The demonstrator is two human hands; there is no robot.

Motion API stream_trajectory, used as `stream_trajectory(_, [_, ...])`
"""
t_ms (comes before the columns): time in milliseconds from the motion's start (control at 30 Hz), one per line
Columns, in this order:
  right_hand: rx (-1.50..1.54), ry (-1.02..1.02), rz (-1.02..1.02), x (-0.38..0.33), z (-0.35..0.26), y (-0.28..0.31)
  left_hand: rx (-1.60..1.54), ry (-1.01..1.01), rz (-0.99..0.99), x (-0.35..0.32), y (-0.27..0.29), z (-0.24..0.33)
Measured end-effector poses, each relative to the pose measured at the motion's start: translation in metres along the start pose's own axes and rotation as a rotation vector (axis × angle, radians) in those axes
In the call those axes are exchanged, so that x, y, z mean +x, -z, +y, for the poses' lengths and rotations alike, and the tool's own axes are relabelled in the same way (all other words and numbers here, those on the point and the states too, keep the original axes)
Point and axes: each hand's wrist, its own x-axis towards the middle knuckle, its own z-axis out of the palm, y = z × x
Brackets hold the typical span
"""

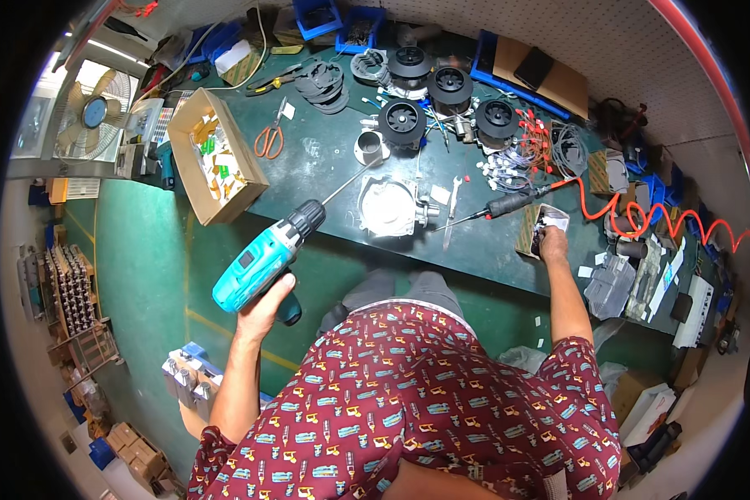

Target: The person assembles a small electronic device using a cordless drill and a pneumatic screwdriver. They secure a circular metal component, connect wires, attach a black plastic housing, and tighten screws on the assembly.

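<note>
The left hand (265, 307) is closed around the grip of a teal drill (254, 265), thumb laid along the near side. The drill is held in front of the near edge of the bench (312, 162), left of the body. Its long axis runs obliquely from lower left to upper right, and the long bit (347, 182) leads past the bench edge toward a short metal pipe (370, 147). Contact between tip and pipe cannot be determined from this view.

The right hand (552, 243) is at a small box (528, 227) on the right part of the bench, with the fingers reaching inside. The fingertips are hidden – whether they are apart or pinched on a part cannot be told.

Key relation: a round metal housing (387, 208) lies between the two hands, close to the near bench edge. From the left hand it lies up and to the right; from the right hand, to the left and slightly farther in. The bit passes just beside its upper left – the drill is therefore the nearer tool on that side. On the opposite side, a black screwdriver (511, 202) lies with its shaft directed leftward at the housing, crossing near a wrench (453, 200)
</note>
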Motion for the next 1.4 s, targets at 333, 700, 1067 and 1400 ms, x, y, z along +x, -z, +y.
stream_trajectory(333, [0.322, -0.107, 0.383, -0.031, -0.012, 0.021, 0.206, 0.062, -0.161, 0.001, 0.020, -0.013])
stream_trajectory(700, [1.689, -0.271, -0.040, -0.065, -0.168, 0.079, 0.415, -0.304, -0.293, 0.040, -0.010, 0.013])
stream_trajectory(1067, [1.015, 0.482, 0.101, -0.090, -0.339, 0.094, 1.179, -0.320, -0.451, 0.048, -0.064, 0.131])
stream_trajectory(1400, [0.930, 0.582, 0.056, -0.079, -0.331, 0.082, 0.555, -0.114, -0.510, 0.097, -0.043, 0.129])
